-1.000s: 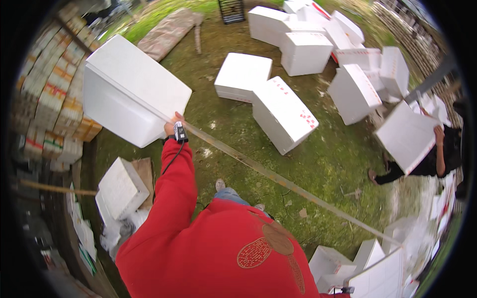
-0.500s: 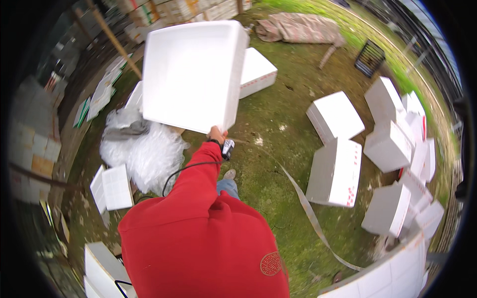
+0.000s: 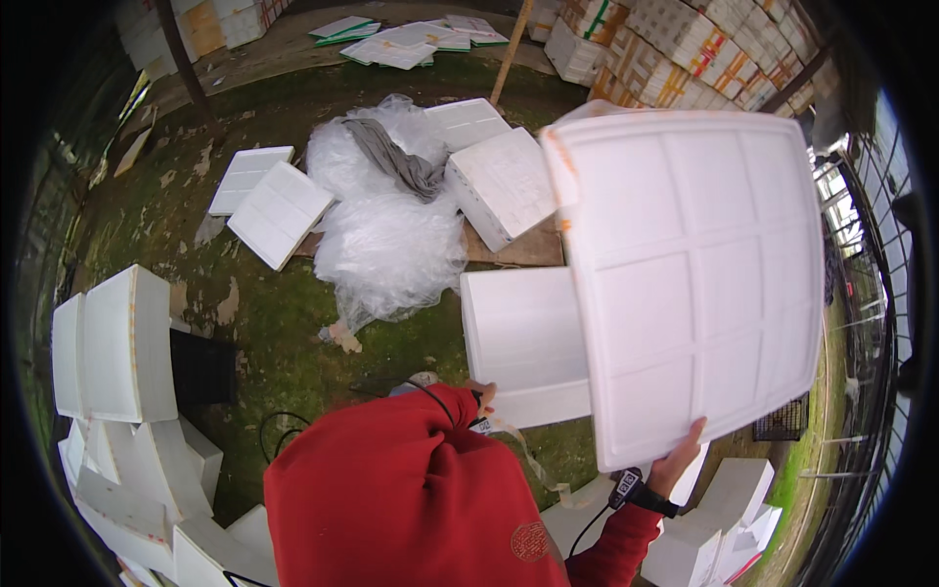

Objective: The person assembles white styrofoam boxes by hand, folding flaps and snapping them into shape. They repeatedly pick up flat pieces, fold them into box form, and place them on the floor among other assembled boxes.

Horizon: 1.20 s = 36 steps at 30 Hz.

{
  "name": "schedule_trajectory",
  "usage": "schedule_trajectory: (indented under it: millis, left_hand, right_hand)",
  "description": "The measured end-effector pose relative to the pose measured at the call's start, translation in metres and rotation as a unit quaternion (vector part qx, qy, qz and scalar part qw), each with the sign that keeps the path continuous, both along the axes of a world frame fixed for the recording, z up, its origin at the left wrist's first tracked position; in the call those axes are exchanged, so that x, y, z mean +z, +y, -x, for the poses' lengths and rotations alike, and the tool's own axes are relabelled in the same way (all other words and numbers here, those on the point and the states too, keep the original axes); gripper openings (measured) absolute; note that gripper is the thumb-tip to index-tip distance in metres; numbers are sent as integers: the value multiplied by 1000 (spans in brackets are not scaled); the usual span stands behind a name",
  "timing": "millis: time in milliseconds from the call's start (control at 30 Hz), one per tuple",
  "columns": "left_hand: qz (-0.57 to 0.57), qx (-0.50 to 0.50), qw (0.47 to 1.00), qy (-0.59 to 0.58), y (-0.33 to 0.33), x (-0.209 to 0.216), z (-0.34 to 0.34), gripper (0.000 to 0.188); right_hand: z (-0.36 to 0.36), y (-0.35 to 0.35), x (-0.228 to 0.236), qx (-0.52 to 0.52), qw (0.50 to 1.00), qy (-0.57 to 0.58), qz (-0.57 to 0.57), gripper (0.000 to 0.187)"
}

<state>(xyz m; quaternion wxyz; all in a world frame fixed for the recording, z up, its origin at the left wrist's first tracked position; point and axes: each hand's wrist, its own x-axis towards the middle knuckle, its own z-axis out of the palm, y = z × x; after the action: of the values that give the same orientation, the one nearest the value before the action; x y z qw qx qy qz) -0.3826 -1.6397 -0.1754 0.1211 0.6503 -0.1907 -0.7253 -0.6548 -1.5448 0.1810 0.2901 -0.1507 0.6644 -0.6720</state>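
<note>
My left hand (image 3: 483, 393) grips the edge of a white foam box (image 3: 524, 318), its fingers closed on the near left corner. The box is tilted, with its hollow inside facing up toward me. On the right, my right hand (image 3: 677, 462) is closed on the lower edge of a large white foam lid (image 3: 699, 274) with a ribbed grid on its face. The lid stands nearly upright and hides the right part of the box. An orange-brown stain runs along its left rim. Both wrists carry a small strapped device with a cable.
Crumpled clear plastic sheeting (image 3: 386, 245) with a grey cloth (image 3: 396, 161) lies ahead. Beside it are flat lids (image 3: 281, 213) and another foam box (image 3: 504, 186). Foam boxes pile up at left (image 3: 127, 342) and lower right (image 3: 719, 519). Stacked boxes (image 3: 685, 49) and a wooden pole (image 3: 513, 51) stand behind.
My view has swung left toward the plastic sheeting. The box in my left hand has come lower. My right hand, unseen before, now shows with the lid raised in front of me.
</note>
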Motion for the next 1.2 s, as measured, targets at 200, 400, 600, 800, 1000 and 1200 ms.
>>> schedule_trajectory:
  millis: [200, 400, 600, 800, 1000, 1200]
  left_hand:
    - [-18, 3, 1000, -5, -29, -65, -31, 44]
    - [-76, -70, 987, 126, -80, -55, -55, 55]
    - [77, -181, 958, 209, -120, 10, -50, 47]
    - [-21, -64, 966, 248, -155, 92, -30, 45]
    - [173, -262, 901, 301, -160, 135, -50, 38]
    - [154, -296, 895, 295, -169, 205, -74, 33]
  right_hand:
    - [-174, -250, -35, 271, 958, -93, -10, 45]
    - [-202, -248, -87, 614, 740, 229, -152, 82]
    - [-171, -153, -152, 555, 592, 516, -275, 92]
    - [-182, -150, -117, 340, 609, 692, -185, 89]
    - [-185, -195, -80, 360, 526, 761, -122, 82]
    - [-181, -229, -73, 489, 382, 770, -146, 60]
